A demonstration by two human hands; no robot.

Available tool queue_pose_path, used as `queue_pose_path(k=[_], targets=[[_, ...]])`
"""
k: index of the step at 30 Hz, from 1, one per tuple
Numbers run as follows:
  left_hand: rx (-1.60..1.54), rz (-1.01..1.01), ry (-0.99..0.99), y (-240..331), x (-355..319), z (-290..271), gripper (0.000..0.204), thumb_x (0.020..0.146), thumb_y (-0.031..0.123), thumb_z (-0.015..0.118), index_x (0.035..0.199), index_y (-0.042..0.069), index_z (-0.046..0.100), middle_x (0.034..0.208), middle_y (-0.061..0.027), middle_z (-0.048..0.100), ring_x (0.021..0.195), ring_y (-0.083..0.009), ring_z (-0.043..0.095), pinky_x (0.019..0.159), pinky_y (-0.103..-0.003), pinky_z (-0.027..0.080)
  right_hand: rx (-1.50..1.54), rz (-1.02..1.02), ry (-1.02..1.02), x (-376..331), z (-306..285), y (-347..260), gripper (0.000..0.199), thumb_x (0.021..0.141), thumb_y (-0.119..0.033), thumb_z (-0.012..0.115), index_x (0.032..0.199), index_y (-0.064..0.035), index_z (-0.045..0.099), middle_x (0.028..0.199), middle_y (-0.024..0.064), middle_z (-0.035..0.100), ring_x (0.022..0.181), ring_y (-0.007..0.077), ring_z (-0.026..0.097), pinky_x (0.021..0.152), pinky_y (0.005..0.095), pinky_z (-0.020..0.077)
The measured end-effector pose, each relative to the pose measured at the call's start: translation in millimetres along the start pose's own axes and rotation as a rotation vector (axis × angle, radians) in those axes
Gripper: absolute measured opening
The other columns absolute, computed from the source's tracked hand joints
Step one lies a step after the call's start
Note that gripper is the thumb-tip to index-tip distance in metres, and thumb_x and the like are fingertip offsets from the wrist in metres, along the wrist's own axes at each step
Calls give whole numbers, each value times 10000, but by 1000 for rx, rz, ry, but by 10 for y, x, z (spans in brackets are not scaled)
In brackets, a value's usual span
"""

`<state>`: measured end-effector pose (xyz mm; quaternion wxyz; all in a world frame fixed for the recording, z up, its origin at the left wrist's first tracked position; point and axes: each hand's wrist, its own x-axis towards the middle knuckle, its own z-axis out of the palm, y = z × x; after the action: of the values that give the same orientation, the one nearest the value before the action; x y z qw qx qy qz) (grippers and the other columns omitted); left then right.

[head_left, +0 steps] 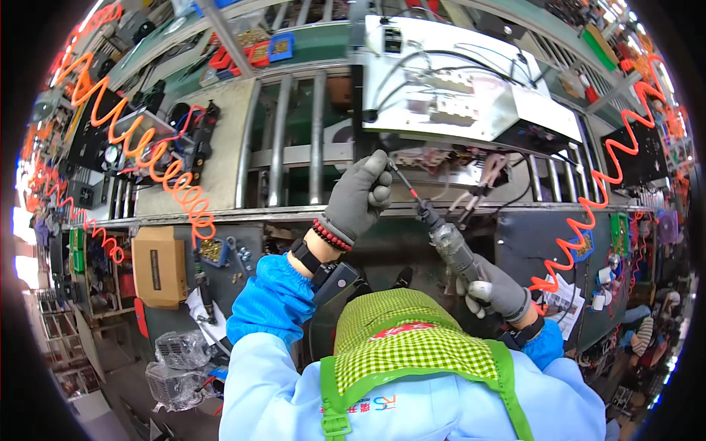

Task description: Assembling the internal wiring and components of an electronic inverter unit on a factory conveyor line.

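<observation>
My right hand (501, 289), in a grey glove, is wrapped round the rear of a dark power screwdriver (451, 247). An orange coiled air hose (577, 237) runs up from beside this hand. The driver's long bit points up and left, away from me. At the bit's tip is my gloved left hand (358, 195), its fingers curled and pinched together; whatever is between them is too small to make out. Just beyond the hands stands a white metal cabinet (540, 110) with black cables on top and loose wiring at its near side.
Metal rollers (318, 140) of a conveyor lie left of the cabinet. Another orange coiled hose (158, 158) hangs at the left, above a blue tray (213, 251) of small brass-coloured parts. A cardboard box (159, 266) sits on the left bench, papers (562, 305) on the right one.
</observation>
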<state>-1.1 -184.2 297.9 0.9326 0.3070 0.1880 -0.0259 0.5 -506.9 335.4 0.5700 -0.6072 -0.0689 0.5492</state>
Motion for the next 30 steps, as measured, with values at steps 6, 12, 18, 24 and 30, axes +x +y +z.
queue_pose_path(k=[6,12,18,24,30], targets=[[38,-22,104,-746,473,411,203,1034,318,622,987,122,597,753,53,533,543,-15,434,494,-171,354,-173,-10,186,-297,-468,354,672,899,-247,729,1461,-36,428,832,51,623,581,92,591,505,266,506],[18,-31,68,-1092,651,566,247,1042,342,599,984,102,596,711,54,513,531,-21,420,482,-186,337,-221,-40,248,-351,-696,494,688,881,-299,748,1460,-74,454,932,84,659,635,113,629,553,283,534],[511,-27,-3,-970,733,462,304,1016,362,633,1033,59,630,722,47,539,543,-28,440,483,-203,322,-335,-105,282,-338,-783,619,682,874,-348,750,1438,-83,470,1009,110,664,640,144,647,550,296,541],[641,-199,-172,-917,795,435,320,1043,350,575,1098,36,600,643,75,419,509,-39,334,480,-205,257,194,33,84,-142,-607,704,623,929,-295,693,1450,-72,435,868,54,604,573,88,587,483,268,500],[409,34,208,-1111,917,443,209,1039,241,559,923,93,650,593,76,354,488,-45,318,450,-219,234,209,-44,163,109,-300,696,648,929,-284,700,1465,-54,417,856,41,592,580,85,589,488,259,497]])
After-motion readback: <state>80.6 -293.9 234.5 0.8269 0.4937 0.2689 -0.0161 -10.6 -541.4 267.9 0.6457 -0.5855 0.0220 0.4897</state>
